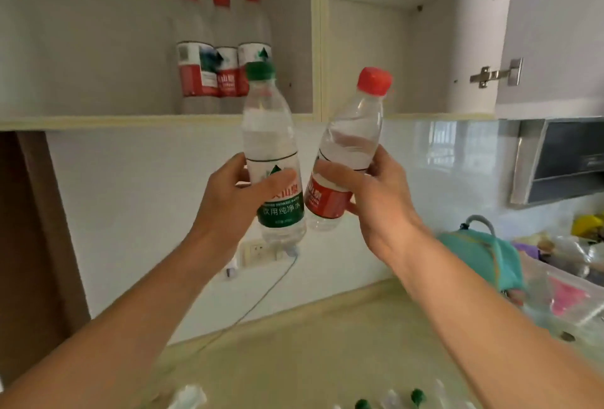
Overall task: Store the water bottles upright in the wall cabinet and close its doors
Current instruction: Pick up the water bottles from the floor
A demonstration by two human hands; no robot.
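left hand point(228, 202) grips green-cap bottle point(274, 160) | right hand point(376, 193) grips red-cap bottle point(346, 150)

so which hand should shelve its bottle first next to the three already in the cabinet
Probably the left hand: its green-capped clear plastic bottle is upright, just below the three red-capped bottles.

Cabinet shelf point(114, 121), above the hands point(235, 199): three red-capped bottles point(222, 49) upright, close together, above and behind the left hand; the middle one sits further back. Right compartment floor point(425, 114) above the right hand.

Worktop point(327, 343), below both hands: teal bag point(483, 255) to the right of the right hand; clear plastic bags point(562, 297) beside it, contents unclear. Green caps point(416, 395) at the near edge below the hands. Cable point(261, 297) runs down from the wall socket point(258, 253) below the left hand.
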